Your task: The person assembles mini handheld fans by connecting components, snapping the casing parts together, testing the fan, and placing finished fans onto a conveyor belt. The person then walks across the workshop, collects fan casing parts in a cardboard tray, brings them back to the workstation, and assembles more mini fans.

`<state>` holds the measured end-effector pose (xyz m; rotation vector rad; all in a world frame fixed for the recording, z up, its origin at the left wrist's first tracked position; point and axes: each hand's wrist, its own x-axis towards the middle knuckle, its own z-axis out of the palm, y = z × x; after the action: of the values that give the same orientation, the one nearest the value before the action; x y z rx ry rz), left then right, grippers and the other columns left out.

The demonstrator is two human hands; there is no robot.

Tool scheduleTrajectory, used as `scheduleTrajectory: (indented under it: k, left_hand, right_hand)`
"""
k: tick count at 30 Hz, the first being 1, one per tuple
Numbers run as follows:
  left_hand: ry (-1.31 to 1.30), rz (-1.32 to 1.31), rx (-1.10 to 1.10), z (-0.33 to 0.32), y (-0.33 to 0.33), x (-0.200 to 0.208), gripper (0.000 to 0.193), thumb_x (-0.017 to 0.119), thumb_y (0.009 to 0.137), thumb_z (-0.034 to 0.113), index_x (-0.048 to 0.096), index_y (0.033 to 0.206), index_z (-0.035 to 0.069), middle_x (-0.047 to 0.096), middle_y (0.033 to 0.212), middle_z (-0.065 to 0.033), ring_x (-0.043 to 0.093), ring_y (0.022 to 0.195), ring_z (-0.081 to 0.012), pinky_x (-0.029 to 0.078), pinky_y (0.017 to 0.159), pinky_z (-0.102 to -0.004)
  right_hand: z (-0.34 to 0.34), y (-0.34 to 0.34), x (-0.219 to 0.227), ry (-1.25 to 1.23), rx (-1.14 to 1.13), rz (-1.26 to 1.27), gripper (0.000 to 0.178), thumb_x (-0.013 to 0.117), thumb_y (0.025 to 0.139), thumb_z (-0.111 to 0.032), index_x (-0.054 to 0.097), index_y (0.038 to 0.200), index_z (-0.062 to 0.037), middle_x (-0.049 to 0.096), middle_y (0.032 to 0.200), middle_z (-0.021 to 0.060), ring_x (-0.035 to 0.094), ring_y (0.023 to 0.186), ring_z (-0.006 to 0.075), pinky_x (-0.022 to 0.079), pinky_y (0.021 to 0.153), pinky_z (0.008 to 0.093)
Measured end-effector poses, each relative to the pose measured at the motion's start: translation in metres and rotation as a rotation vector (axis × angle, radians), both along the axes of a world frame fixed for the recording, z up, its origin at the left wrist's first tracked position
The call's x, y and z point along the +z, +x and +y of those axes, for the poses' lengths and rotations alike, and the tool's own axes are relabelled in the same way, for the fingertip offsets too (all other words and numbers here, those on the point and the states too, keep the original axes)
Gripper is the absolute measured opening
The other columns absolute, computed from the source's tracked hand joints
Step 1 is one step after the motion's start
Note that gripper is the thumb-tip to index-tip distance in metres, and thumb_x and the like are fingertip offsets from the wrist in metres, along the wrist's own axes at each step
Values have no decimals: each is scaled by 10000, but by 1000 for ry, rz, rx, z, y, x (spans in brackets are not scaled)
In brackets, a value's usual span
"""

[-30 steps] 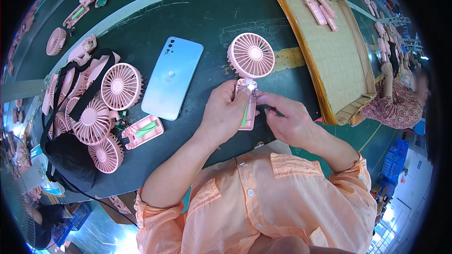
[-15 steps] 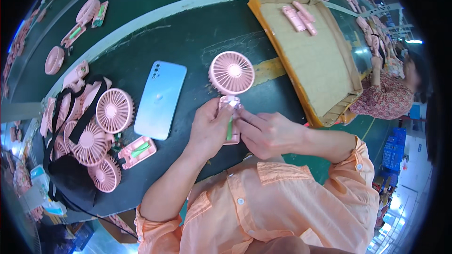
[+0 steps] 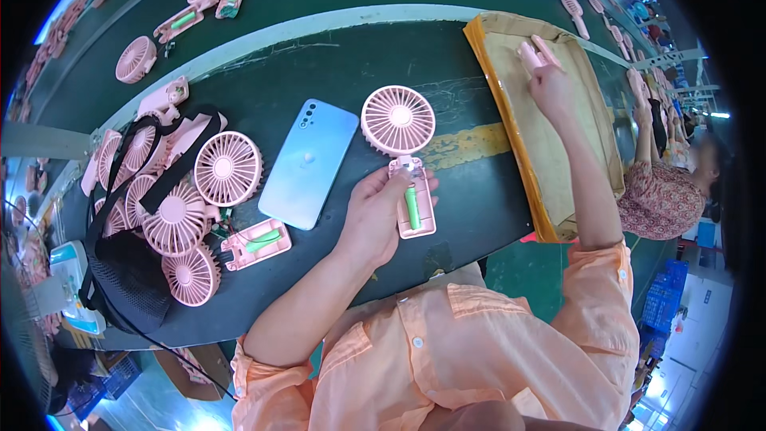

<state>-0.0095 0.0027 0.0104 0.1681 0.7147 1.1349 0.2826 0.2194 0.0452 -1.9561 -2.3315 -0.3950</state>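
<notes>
My left hand (image 3: 373,219) is closed around the handle of a pink handheld fan (image 3: 399,118), its round grille pointing away from me. The handle lies uncovered, with a green battery (image 3: 412,207) inside, and my thumb presses near its neck. My right hand (image 3: 552,92) reaches into a shallow cardboard tray (image 3: 558,168) at the right. Its fingers are closed on a pink handle cover (image 3: 527,57), though the fingertips are hidden. A second pink cover (image 3: 546,49) lies right beside it.
Left of the fan lies a blue phone (image 3: 309,164). An open pink handle half (image 3: 259,245) with a green battery sits below it. Several pink fans (image 3: 177,219) are piled at the left with black straps and a dark mesh item (image 3: 124,279). More fan parts (image 3: 182,22) lie beyond the pale rail (image 3: 319,20).
My right hand has left the fan and moved up and right into the tray, onto the pink covers. My left hand still holds the fan. The view has shifted slightly.
</notes>
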Motion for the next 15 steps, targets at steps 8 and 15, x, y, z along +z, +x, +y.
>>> scheduleTrajectory:
  k: [8, 15]
  left_hand:
    - [38, 27, 15, -2, -4, -4, 266, 433, 955, 108, 511, 1135, -72, 605, 1089, -199, 620, 1011, -268, 532, 869, -404]
    - [64, 39, 2, 0, -5, -6, 262, 434, 962, 129, 532, 1114, -61, 619, 1065, -183, 632, 987, -255, 548, 837, -388]
  right_hand:
    - [-171, -94, 32, -384, 455, 734, 70, 575, 729, 19, 556, 662, 8, 541, 779, 98, 565, 733, 238, 441, 618, 307]
    - [-196, -111, 0, -42, 516, 231, 106, 682, 691, -30, 613, 716, 47, 555, 1025, 168, 586, 826, 336, 496, 700, 367]
